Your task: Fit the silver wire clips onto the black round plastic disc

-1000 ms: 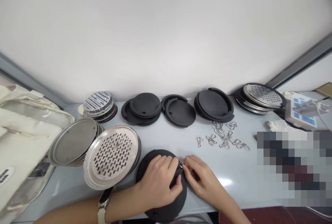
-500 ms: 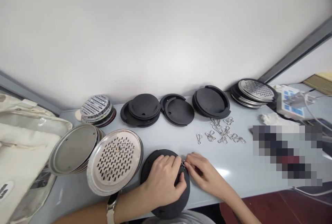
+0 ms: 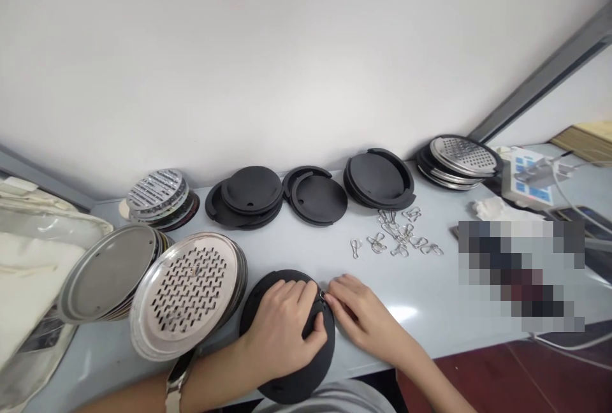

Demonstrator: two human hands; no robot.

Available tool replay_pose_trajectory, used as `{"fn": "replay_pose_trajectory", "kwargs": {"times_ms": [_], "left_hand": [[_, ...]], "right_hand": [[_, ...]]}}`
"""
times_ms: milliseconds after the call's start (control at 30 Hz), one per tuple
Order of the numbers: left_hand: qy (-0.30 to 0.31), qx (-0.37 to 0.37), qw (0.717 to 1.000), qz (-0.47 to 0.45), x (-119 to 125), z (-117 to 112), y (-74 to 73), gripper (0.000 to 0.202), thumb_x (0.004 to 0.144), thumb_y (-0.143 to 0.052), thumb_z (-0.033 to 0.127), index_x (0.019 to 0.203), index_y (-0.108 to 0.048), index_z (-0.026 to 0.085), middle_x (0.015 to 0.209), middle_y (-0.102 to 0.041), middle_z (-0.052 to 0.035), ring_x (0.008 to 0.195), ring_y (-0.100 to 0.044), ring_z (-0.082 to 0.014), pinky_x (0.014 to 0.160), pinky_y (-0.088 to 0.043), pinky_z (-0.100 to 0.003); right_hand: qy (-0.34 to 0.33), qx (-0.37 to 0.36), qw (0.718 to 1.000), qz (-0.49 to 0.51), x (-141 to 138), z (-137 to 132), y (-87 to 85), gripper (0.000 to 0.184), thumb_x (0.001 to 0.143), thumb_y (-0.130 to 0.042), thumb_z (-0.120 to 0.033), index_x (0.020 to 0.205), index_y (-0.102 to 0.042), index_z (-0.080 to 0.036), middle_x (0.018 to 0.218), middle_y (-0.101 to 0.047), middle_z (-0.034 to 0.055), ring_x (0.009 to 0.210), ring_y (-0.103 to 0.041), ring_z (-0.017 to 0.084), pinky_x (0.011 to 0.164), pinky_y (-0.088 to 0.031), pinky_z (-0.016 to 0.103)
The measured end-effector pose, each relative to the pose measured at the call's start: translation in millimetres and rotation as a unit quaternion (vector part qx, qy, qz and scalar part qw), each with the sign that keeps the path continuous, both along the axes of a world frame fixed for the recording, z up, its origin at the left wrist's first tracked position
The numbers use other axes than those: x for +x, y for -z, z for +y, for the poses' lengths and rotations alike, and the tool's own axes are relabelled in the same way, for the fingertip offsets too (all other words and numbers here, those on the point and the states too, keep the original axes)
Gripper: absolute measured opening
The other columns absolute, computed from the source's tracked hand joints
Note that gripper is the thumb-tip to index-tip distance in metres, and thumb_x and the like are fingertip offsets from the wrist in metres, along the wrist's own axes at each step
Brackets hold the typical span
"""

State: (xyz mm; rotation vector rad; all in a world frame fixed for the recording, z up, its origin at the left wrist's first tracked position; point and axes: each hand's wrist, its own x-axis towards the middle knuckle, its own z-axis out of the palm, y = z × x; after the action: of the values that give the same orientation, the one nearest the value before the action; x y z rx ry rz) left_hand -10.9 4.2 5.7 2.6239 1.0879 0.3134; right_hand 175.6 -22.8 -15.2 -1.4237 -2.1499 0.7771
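A black round disc (image 3: 301, 378) lies at the table's front edge, close to my body. My left hand (image 3: 284, 327) is closed on top of it, fingers curled and pressed down near its right side. At the disc's right edge my right hand (image 3: 356, 311) pinches a small metal snap clip (image 3: 322, 296), which is mostly hidden by the fingertips. Whether the clip passes through a hole in the disc I cannot tell. Several loose metal clips (image 3: 400, 248) lie in a scattered group beyond my right hand.
To the left stand stacks of perforated metal discs (image 3: 191, 292), plain grey discs (image 3: 112, 266) and slotted discs (image 3: 155, 190). Black disc stacks (image 3: 380, 177) line the wall, with a metal-topped stack (image 3: 466, 155) at right. A white cloth bag (image 3: 33, 285) sits far left.
The view has shifted, so everything sits further left in the picture. Both hands stay at the disc's edge, the right still pinching the clip.
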Motion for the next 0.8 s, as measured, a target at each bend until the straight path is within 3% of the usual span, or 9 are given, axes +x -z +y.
{"fn": "replay_pose_trajectory", "kwargs": {"times_ms": [333, 800], "left_hand": [[0.004, 0.026, 1.0, 0.005, -0.6, -1.5, -1.7, 0.003, 0.082, -0.046, 0.021, 0.085, -0.045, 0.02, 0.078, -0.054, -0.0009, 0.074, -0.052, -0.0203, 0.071, -0.038, -0.035], [0.037, 0.008, 0.999, -0.001, -2.1, 1.3, -3.9, 0.005, 0.085, -0.045, 0.02, 0.09, -0.045, 0.019, 0.079, -0.055, -0.0009, 0.072, -0.052, -0.0198, 0.069, -0.036, -0.035]], "right_hand": [[0.005, 0.016, 1.0, 0.002, -2.0, -1.1, -5.0, 0.028, 0.099, -0.034, -0.02, 0.071, -0.037, -0.021, 0.069, -0.046, 0.0003, 0.069, -0.045, 0.018, 0.065, -0.038, 0.03], [-0.001, 0.03, 0.999, -0.035, -1.9, -1.9, 2.2, 0.026, 0.1, -0.03, -0.019, 0.075, -0.034, -0.021, 0.07, -0.045, 0.0007, 0.069, -0.043, 0.018, 0.066, -0.037, 0.031]]}}
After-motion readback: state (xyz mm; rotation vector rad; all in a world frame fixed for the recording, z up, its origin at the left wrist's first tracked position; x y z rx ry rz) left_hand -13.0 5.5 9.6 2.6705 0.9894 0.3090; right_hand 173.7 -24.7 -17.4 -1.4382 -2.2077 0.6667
